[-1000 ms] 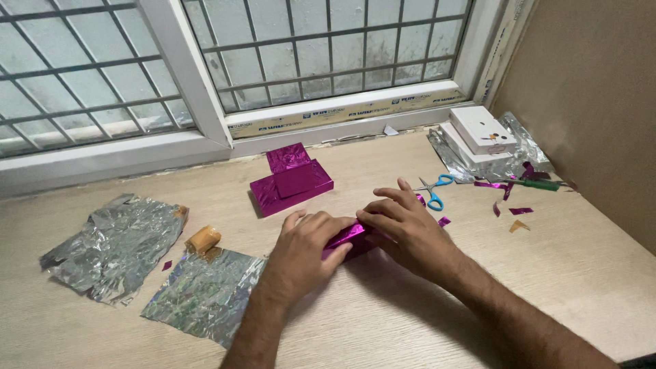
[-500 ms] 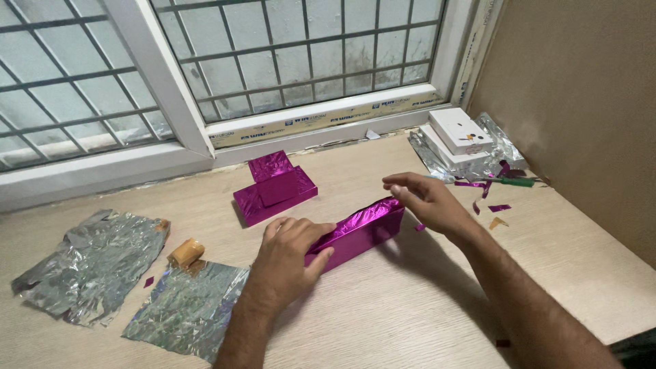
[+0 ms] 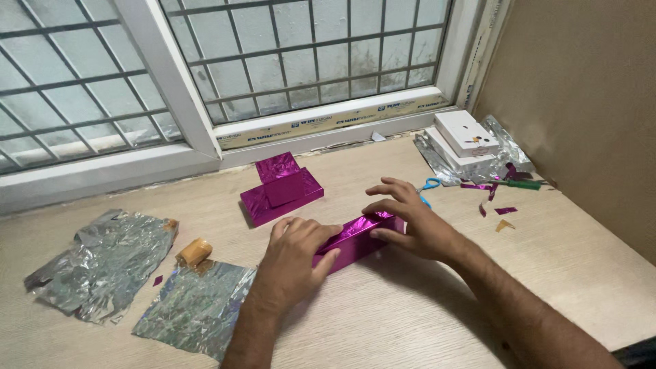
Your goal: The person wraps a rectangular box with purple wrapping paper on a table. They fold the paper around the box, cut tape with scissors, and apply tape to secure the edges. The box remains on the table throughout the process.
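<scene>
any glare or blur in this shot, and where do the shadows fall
Head view: sharp overall, no motion blur on the left hand or right hand; bright sheen streaks along the top of the purple foil-wrapped box; soft shadow on the table under the right forearm; window panes evenly lit, not blown out.

Glossy magenta foil-wrapped box (image 3: 355, 239), matt wooden table (image 3: 424, 307)
</scene>
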